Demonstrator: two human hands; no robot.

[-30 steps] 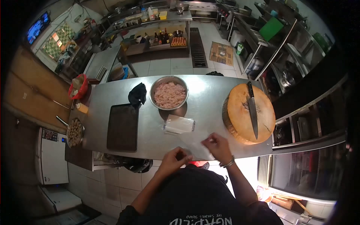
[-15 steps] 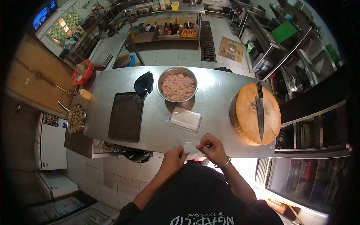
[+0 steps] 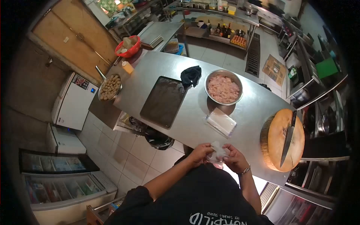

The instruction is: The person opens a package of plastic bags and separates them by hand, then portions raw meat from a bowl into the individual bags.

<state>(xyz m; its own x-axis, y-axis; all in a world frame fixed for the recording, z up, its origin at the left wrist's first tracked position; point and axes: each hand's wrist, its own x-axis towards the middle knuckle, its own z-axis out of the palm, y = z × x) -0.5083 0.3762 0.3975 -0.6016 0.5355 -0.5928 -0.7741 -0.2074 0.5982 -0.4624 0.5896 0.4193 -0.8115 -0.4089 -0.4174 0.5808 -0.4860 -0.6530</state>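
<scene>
Tray (image 3: 163,101) on tabletop (image 3: 195,123), then L hand (image 3: 198,155), fingers pinched nearly closed on clear plastic (image 3: 217,153) by tabletop's near edge. Plastic pack (image 3: 222,122) & meat bowl (image 3: 241,93) beyond; R hand (image 3: 236,160) fingers curled in on plastic's other side; knife (image 3: 288,146) on block (image 3: 275,138) far R. Just changed: plastic's bunched up, so both hands look tied up w/ it. Vs 0.5s ago: it hung flatter; view's swung L.
</scene>
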